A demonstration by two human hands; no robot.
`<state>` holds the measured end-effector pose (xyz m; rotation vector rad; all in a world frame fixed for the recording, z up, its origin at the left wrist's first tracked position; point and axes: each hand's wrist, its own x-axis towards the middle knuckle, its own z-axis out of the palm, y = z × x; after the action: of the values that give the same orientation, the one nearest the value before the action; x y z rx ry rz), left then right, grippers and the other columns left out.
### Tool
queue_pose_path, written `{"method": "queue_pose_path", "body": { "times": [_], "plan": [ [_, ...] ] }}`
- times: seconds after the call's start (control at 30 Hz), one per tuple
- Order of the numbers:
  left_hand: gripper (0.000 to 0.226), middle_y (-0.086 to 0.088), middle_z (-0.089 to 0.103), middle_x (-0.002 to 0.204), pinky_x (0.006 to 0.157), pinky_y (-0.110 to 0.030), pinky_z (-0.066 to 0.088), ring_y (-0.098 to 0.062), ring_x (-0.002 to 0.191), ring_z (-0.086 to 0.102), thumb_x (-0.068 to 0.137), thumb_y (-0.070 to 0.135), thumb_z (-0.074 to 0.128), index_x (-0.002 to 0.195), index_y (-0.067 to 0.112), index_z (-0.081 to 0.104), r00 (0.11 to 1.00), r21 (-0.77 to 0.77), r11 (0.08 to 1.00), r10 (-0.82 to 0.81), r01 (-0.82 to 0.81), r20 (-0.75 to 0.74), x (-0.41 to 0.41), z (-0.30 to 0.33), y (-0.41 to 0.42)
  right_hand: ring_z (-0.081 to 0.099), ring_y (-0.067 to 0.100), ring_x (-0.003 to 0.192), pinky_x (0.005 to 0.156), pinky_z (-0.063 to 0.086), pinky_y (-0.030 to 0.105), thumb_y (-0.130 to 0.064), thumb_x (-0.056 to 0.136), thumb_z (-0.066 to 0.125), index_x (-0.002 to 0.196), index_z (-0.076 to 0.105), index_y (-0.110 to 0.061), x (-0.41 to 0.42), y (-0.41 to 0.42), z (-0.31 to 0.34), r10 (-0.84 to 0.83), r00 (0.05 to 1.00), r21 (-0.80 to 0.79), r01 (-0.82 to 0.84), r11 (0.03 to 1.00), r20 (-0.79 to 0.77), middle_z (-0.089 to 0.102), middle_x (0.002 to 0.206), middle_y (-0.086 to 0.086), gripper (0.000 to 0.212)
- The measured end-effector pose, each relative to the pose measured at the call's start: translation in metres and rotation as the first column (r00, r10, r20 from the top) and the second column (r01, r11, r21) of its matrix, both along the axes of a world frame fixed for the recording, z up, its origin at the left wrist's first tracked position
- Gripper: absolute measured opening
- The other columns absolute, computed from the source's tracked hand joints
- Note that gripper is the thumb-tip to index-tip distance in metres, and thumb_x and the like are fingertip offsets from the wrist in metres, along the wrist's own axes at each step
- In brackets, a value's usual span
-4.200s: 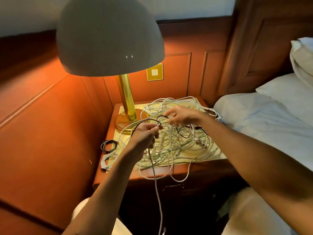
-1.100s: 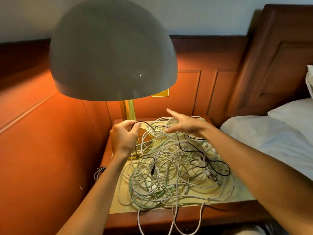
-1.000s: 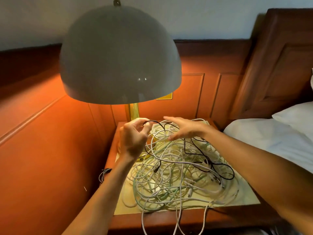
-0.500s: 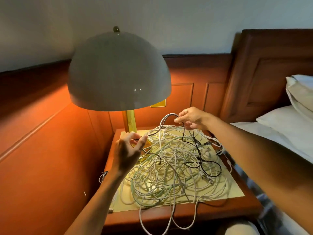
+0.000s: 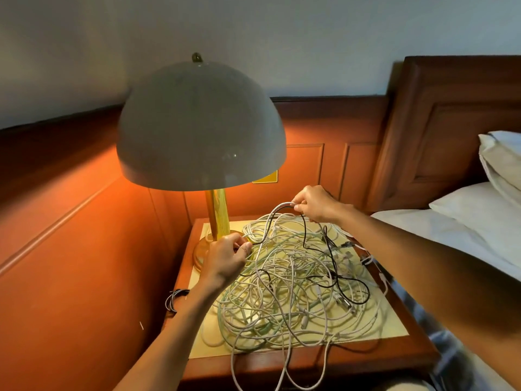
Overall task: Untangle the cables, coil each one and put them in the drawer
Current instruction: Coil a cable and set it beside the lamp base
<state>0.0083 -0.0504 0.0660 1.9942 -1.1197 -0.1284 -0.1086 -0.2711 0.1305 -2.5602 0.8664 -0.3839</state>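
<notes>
A tangled heap of white and pale green cables (image 5: 284,292) covers the nightstand top (image 5: 394,331), with a thin black cable (image 5: 332,258) threaded through it. My left hand (image 5: 225,258) pinches the black cable near the lamp base. My right hand (image 5: 317,203) is raised above the back of the heap and pinches a loop of white cable together with the black one. Some white strands hang over the nightstand's front edge. No drawer shows in this view.
A domed lamp (image 5: 200,128) on a brass stem stands at the back left of the nightstand. A small coiled cable bundle (image 5: 174,299) lies at its left edge. Wood-panelled walls close the left and back. A bed with pillows (image 5: 479,215) lies to the right.
My right hand has lifted a loop of white and black cable off the heap toward the back. My left hand stays by the lamp base holding the black cable. The camera view shifted up.
</notes>
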Motion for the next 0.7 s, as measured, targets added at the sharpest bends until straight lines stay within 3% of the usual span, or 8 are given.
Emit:
{"method": "queue_pose_path", "body": {
  "times": [0.13,0.23,0.3,0.37,0.47,0.53,0.63,0.7],
  "plan": [
    [0.023,0.002,0.06,0.065,0.05,-0.03,0.044,-0.017,0.058,0.057,0.097,0.018,0.06,0.074,0.023,0.059,0.998,-0.21,0.978,-0.024,0.011,-0.059,-0.006,0.003,0.003,0.066,0.025,0.089,0.078,0.053,0.036,-0.011,0.095,0.064,0.108,0.073,-0.007,0.005,-0.004,0.0,-0.022,0.999,-0.205,0.015,0.979,-0.033,0.071,0.107,0.012,0.016],
    [0.019,-0.008,0.061,0.072,0.052,-0.044,0.051,-0.027,0.064,0.059,0.097,0.009,0.058,0.08,0.017,0.061,0.979,-0.4,0.915,-0.127,0.054,-0.158,-0.012,0.011,0.008,0.059,0.029,0.11,0.091,0.054,0.04,0.011,0.085,0.057,0.128,0.055,-0.012,0.004,-0.003,0.0,-0.065,0.998,-0.01,0.065,0.998,0.021,0.057,0.129,0.014,0.048],
    [0.016,-0.01,0.062,0.078,0.053,-0.043,0.055,-0.028,0.071,0.062,0.096,0.008,0.058,0.082,0.016,0.061,0.969,-0.47,0.881,-0.157,0.05,-0.19,-0.017,0.02,0.011,0.051,0.034,0.127,0.102,0.049,0.046,0.013,0.076,0.056,0.139,0.045,-0.016,0.0,0.004,0.002,0.092,0.994,0.155,-0.083,0.984,-0.05,0.043,0.147,0.011,0.07],
    [0.016,-0.007,0.064,0.077,0.054,-0.041,0.056,-0.026,0.07,0.064,0.096,0.011,0.06,0.082,0.02,0.06,0.971,-0.5,0.866,-0.144,0.029,-0.192,-0.022,0.028,0.011,0.048,0.037,0.13,0.106,0.043,0.056,0.001,0.07,0.058,0.138,0.05,-0.016,-0.006,0.016,0.002,0.33,0.943,0.36,-0.29,0.887,-0.052,0.044,0.146,0.002,0.07],
    [0.017,-0.005,0.062,0.069,0.05,-0.045,0.053,-0.031,0.063,0.063,0.097,0.017,0.06,0.081,0.023,0.059,0.979,-0.526,0.849,-0.064,-0.05,-0.196,-0.023,0.031,0.006,0.061,0.021,0.113,0.097,0.048,0.037,-0.021,0.077,0.065,0.112,0.068,-0.013,-0.017,0.033,-0.002,0.448,0.894,0.495,-0.384,0.78,-0.013,0.066,0.122,0.003,0.036],
    [0.018,-0.006,0.059,0.065,0.048,-0.046,0.049,-0.033,0.057,0.058,0.099,0.021,0.057,0.081,0.023,0.058,0.98,-0.569,0.813,0.009,-0.124,-0.2,-0.023,0.031,0.005,0.068,0.017,0.088,0.084,0.052,0.031,-0.024,0.086,0.073,0.093,0.069,-0.009,-0.022,0.035,-0.007,0.428,0.903,0.459,-0.371,0.807,-0.023,0.073,0.095,0.009,0.017],
    [0.018,-0.007,0.056,0.066,0.043,-0.032,0.045,-0.025,0.052,0.052,0.101,0.015,0.053,0.083,0.022,0.056,0.964,-0.664,0.702,0.133,-0.256,-0.232,-0.026,0.035,0.01,0.054,0.013,0.063,0.059,0.04,0.029,-0.028,0.093,0.067,0.069,0.061,-0.015,-0.033,0.02,-0.014,0.197,0.972,0.094,-0.186,0.978,-0.131,0.061,0.067,0.0,0.028],
    [0.014,-0.007,0.057,0.067,0.045,-0.021,0.042,-0.019,0.053,0.052,0.1,0.013,0.053,0.087,0.015,0.057,0.958,-0.727,0.624,0.194,-0.287,-0.212,-0.029,0.041,0.019,0.052,0.013,0.056,0.053,0.037,0.026,-0.034,0.098,0.059,0.066,0.061,-0.014,-0.044,0.009,-0.017,0.019,0.998,0.087,-0.014,0.996,-0.06,0.06,0.065,0.001,0.038]
  ]
}}
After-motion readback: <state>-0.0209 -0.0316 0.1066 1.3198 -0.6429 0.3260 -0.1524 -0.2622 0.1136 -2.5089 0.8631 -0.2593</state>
